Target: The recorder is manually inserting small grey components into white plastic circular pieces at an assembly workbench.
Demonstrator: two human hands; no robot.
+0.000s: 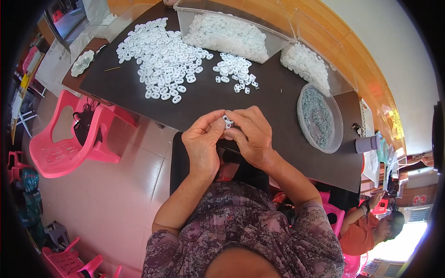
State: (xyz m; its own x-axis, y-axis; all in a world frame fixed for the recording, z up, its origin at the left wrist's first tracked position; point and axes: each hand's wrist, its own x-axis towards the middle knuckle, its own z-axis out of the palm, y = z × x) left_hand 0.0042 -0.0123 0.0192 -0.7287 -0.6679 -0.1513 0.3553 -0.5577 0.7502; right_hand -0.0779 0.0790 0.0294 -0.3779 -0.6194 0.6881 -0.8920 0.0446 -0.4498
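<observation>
White and small, the holed piece (227,121) is up near the near edge of the dark surface (276,99), where I see the left hand (202,143) and right hand (254,136) with fingers clamped on it from opposite sides, I judge because something so little needs steadying twice. From my remote view, the large pile (157,60) and smaller pile (234,67) lie beyond, probably spread loose for easy picking.

Loose pieces (160,58) left of tub (338,127)
</observation>
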